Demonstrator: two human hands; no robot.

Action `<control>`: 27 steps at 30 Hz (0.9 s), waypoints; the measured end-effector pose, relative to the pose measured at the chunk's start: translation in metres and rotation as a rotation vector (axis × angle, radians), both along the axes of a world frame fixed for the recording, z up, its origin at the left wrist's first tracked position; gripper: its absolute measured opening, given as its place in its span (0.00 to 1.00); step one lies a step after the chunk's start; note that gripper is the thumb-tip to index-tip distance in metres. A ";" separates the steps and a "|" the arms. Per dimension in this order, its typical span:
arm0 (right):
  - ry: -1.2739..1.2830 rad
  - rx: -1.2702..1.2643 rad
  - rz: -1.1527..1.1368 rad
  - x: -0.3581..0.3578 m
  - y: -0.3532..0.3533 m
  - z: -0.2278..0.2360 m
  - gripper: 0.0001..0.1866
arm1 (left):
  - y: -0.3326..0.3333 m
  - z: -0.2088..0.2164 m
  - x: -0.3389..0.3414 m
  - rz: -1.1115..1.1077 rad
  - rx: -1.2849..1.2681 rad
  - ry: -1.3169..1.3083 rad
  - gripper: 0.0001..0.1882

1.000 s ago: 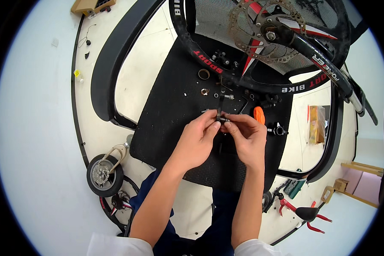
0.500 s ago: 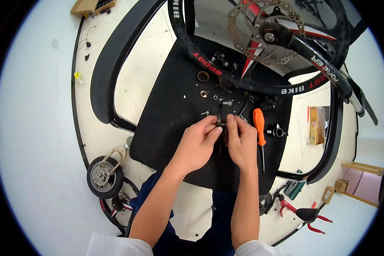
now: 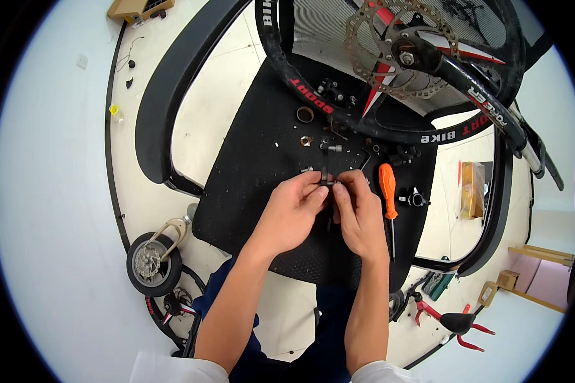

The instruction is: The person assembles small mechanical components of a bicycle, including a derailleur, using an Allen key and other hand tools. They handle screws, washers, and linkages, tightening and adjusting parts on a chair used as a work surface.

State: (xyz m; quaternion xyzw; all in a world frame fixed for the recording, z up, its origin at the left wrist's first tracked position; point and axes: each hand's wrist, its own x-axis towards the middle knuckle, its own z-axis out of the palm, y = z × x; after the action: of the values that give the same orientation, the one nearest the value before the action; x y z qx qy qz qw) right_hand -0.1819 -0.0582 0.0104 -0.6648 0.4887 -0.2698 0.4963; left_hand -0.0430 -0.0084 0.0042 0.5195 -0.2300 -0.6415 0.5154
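Over the black chair seat [image 3: 243,185], my left hand [image 3: 287,210] pinches a narrow black bracket [image 3: 325,167] between thumb and fingers. A silver bolt [image 3: 334,148] sticks out sideways near the bracket's far end. My right hand [image 3: 361,214] is closed at the near end of the bracket, its thumb and fingertip on a small silver piece, perhaps a bolt; the fingers partly hide it. Just left of the bracket a loose bolt [image 3: 307,170] lies on the seat. An orange-handled screwdriver [image 3: 387,185] lies right of my right hand, and a black hex key [image 3: 365,157] lies beyond it.
A bicycle wheel [image 3: 313,96] with a rusty brake disc [image 3: 358,48] and black fork [image 3: 485,96] rests across the back of the seat. A metal ring [image 3: 305,114], a copper-coloured nut [image 3: 306,141] and a clamp [image 3: 416,198] lie about. Armrests [image 3: 154,127] flank the seat.
The far end of the bracket has swung slightly left, and its side bolt shows more clearly. My right fingertips have shifted a little left and nearer. The view has shifted slightly.
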 end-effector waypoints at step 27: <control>0.035 0.092 -0.071 -0.001 -0.002 0.004 0.14 | -0.002 -0.006 0.008 -0.070 -0.097 -0.377 0.10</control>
State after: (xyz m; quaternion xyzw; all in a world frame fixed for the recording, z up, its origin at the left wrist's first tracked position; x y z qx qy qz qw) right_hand -0.1825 -0.0597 0.0143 -0.6281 0.5325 -0.2528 0.5079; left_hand -0.0345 -0.0100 -0.0019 0.5966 -0.3708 -0.5385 0.4653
